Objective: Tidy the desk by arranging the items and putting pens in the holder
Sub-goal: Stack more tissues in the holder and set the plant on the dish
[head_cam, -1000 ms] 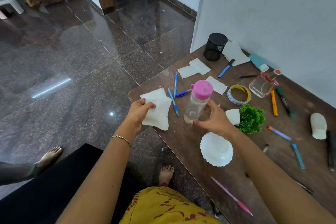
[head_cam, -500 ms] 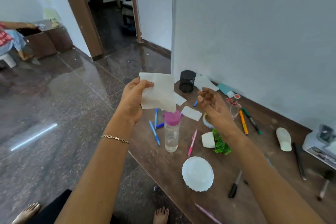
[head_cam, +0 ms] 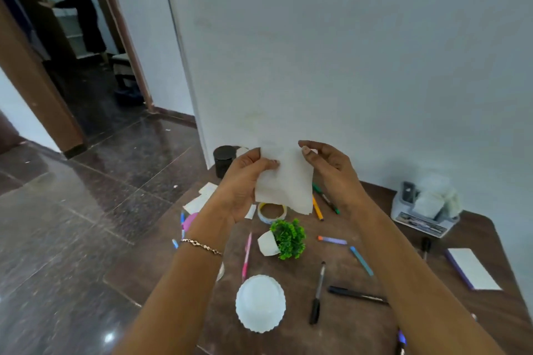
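I hold a white sheet of paper [head_cam: 288, 184] up above the brown desk [head_cam: 346, 331]. My left hand [head_cam: 245, 181] pinches its upper left edge and my right hand [head_cam: 328, 164] pinches its upper right corner. Behind my left hand, at the desk's far corner, stands the black pen holder [head_cam: 222, 160]. Pens lie scattered on the desk: a pink pen [head_cam: 247, 256], a black pen [head_cam: 317, 294], a second black pen [head_cam: 357, 295], a light blue pen [head_cam: 361, 260], an orange pen [head_cam: 317, 207] and a green pen [head_cam: 327, 199].
A small green plant in a tipped white pot [head_cam: 284, 239], a tape roll [head_cam: 271, 212], a white scalloped bowl [head_cam: 260, 303], paper slips [head_cam: 202, 199], a notebook [head_cam: 473, 268] and a grey organiser [head_cam: 427, 210] sit on the desk. A white wall rises behind; dark floor lies left.
My right hand let go of the pink-capped bottle, rose and took the paper's right corner. The left hand lifted the paper from the desk edge. My view tilted upward.
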`<action>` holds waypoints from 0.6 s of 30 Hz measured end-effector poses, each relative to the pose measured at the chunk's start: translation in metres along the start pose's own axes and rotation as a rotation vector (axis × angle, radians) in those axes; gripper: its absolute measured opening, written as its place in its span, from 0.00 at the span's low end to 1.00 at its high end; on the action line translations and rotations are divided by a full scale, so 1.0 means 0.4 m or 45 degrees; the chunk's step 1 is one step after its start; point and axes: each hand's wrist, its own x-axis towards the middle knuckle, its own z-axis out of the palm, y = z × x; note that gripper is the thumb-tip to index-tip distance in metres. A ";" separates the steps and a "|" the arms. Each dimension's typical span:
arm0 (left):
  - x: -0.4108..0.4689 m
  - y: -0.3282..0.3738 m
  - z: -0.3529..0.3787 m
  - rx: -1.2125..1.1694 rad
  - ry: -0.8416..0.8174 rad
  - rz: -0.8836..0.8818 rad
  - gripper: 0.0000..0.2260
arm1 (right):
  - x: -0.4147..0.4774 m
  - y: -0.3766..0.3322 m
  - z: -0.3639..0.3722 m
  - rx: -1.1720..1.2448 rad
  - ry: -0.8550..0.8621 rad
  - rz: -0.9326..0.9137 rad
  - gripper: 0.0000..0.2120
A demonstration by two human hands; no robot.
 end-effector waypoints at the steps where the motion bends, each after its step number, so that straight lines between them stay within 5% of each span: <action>1: -0.001 -0.005 0.028 -0.009 -0.034 -0.005 0.08 | -0.016 -0.007 -0.024 0.008 0.018 0.011 0.10; 10: 0.001 -0.072 0.218 0.083 -0.194 -0.029 0.11 | -0.131 -0.029 -0.228 -0.128 0.262 -0.033 0.01; 18: 0.006 -0.120 0.315 -0.018 -0.152 0.007 0.09 | -0.187 -0.060 -0.345 0.047 0.278 0.035 0.08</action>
